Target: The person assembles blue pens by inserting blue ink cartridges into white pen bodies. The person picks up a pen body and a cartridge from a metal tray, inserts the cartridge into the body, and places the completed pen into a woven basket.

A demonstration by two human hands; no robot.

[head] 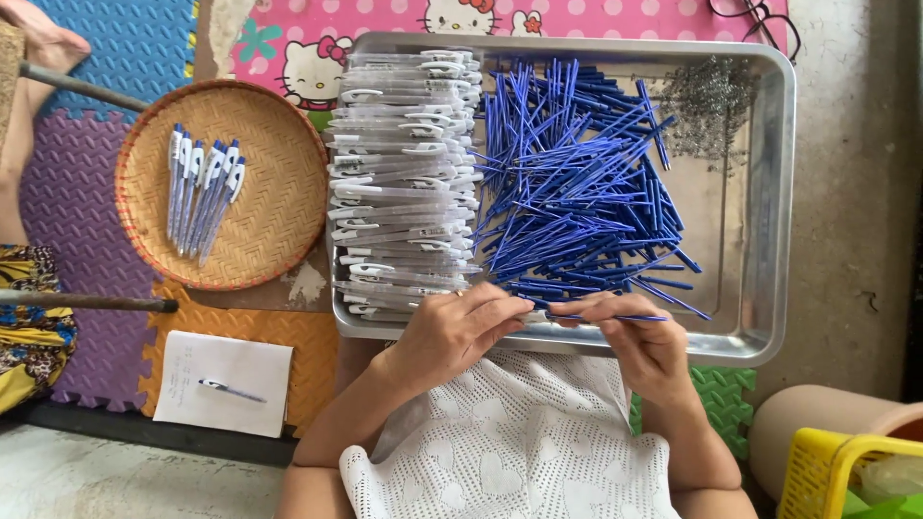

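**Head view: pen assembly at a metal tray, a few done, most parts unused**

Head view looks straight down at both hands over the near rim of a metal tray (769, 192). Left hand (452, 332) has fingers closed, pinching one end of a clear pen barrel (527, 316) at the tray edge. Right hand (639, 336) pinches a thin blue refill (635, 317) lying level, its tip pointing towards the barrel; whether it is already inside is hard to tell.

Progress, judged from the layout: six finished white-and-blue pens (202, 187) lie side by side in the round woven basket (279, 231) to the left. A tall stack of clear barrels (404, 173) fills the tray's left part, and a big loose pile of blue refills (577, 183) sits beside it. So only a small share looks done.

A grey tangle of small metal bits (707, 106) sits in the tray's far right corner, likely springs, too small to confirm. One more pen (231, 390) rests on a sheet of paper (226, 380) on the foam floor mat (67, 183).

Cut off: a yellow crate (836, 471) at bottom right, patterned cloth at left. The barrel is mostly hidden by the fingers.
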